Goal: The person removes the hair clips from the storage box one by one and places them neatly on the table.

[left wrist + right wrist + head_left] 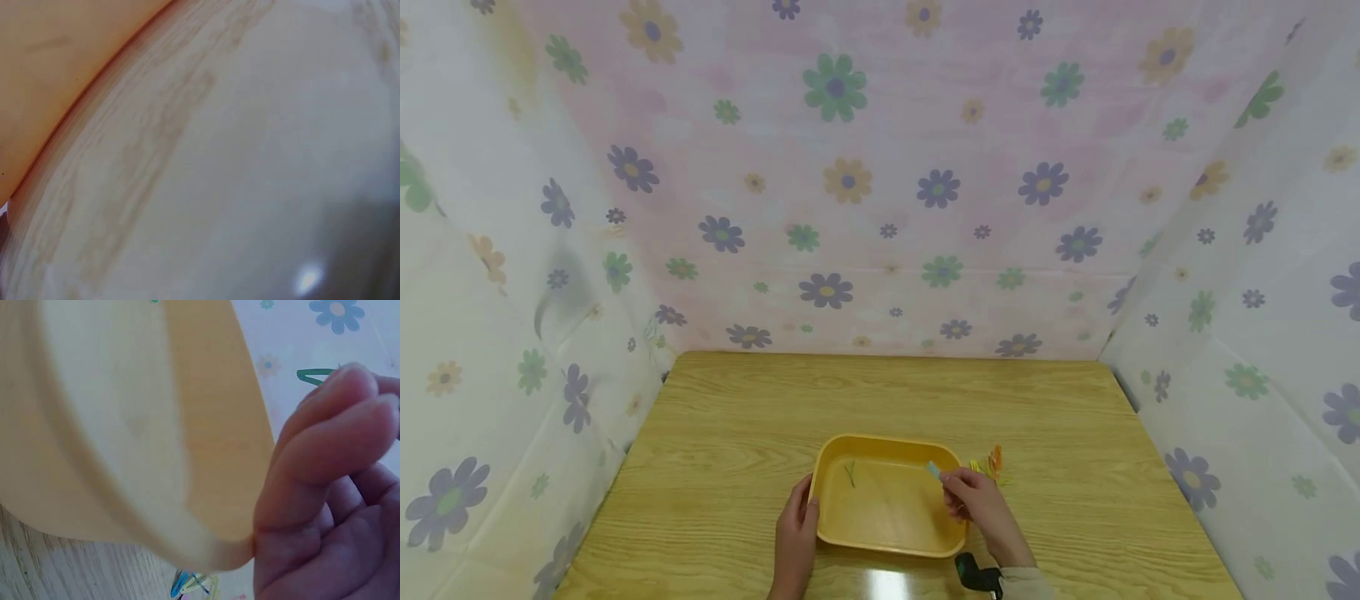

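A yellow plastic tray (880, 550) lies on the wooden table, and my left hand (796, 533) grips its left wall, thumb near the rim. Above the tray's right side, my right hand (977, 500) pinches a small green hair clip (934, 470). In the right wrist view that hand (325, 494) has curled fingers, with the looped clip (312, 376) sticking out past the fingertips. Inside the tray, toward the left, is a thin green V-shaped piece (850, 475). The left wrist view shows mostly tray wall (62, 56) and tabletop.
Several small orange and yellow pieces (996, 460) lie just right of the tray, partly behind the right hand. Blue and yellow clips (187, 584) appear below the tray rim in the right wrist view. Flowered cloth (887, 250) walls enclose the table (737, 400) at the back and sides.
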`<state>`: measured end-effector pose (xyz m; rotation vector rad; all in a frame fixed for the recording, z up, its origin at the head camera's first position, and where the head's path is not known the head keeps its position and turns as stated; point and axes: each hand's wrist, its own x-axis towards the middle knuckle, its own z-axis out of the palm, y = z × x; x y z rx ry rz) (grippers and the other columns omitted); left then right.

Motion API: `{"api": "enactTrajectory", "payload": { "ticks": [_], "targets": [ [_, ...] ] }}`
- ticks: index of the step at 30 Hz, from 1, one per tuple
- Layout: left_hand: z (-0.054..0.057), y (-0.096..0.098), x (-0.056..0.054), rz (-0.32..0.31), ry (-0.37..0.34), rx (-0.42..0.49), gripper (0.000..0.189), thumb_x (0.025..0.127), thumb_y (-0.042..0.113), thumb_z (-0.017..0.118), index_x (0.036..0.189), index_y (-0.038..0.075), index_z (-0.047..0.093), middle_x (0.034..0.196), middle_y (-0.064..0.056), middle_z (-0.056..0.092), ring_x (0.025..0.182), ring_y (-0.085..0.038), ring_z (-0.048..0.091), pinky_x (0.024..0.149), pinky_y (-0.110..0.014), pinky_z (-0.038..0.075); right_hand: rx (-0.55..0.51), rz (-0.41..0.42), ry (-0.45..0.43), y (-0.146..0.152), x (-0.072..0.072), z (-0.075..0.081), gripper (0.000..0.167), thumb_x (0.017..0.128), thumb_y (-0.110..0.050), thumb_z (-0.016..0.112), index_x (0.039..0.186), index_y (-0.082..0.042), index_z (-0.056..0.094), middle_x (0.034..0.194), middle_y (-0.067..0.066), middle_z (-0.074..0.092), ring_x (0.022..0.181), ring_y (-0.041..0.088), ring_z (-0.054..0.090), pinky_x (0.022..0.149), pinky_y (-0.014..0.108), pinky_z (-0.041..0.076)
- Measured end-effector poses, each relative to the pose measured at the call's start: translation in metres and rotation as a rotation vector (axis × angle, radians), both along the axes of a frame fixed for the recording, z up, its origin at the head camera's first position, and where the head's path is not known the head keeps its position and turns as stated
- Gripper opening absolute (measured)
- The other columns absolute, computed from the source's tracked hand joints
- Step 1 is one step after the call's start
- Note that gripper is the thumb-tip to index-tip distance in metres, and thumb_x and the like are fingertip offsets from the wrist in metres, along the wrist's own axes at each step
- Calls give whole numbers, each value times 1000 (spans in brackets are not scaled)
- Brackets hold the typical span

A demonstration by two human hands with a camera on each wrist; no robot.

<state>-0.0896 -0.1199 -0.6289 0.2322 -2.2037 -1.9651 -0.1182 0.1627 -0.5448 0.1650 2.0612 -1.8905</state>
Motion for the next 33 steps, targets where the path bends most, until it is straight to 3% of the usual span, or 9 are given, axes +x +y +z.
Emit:
{"api": "enactTrajectory", "payload": {
  "ticks": [13, 18, 25, 33],
  "targets": [
    [0, 0, 0, 13, -23, -15, 32, 93, 24, 46, 125, 23, 48, 128, 2, 45, 113, -12, 47, 85, -24, 45, 7, -172, -13, 6, 0, -3, 39, 85, -34, 58, 81, 5, 51, 62, 4, 47, 50, 13, 42, 44, 24, 39],
    [0, 0, 1, 10, -12, -9, 32, 93, 24, 46, 125, 22, 48, 128, 1, 46, 112, -13, 48, 84, -24, 45, 8, -204, -8, 9, 1, -4, 39, 84, -33, 60, 79, 4, 51, 61, 5, 45, 50, 15, 42, 46, 26, 40],
    [-1, 1, 2, 0, -16, 28, 32, 93, 26, 46, 125, 23, 48, 130, 1, 45, 112, -14, 48, 84, -24, 45, 14, -233, -18, 17, 1, -9, 42, 83, -32, 61, 90, 9, 55, 65, 7, 50, 55, 16, 46, 48, 27, 42],
    [0, 0, 1, -4, -3, 28, 33, 93, 27, 46, 126, 22, 47, 130, 0, 44, 113, -14, 47, 85, -24, 45, 49, -277, -25, 26, 1, -19, 37, 83, -32, 61, 95, 3, 59, 69, 7, 54, 58, 16, 49, 53, 30, 46]
  ]
}}
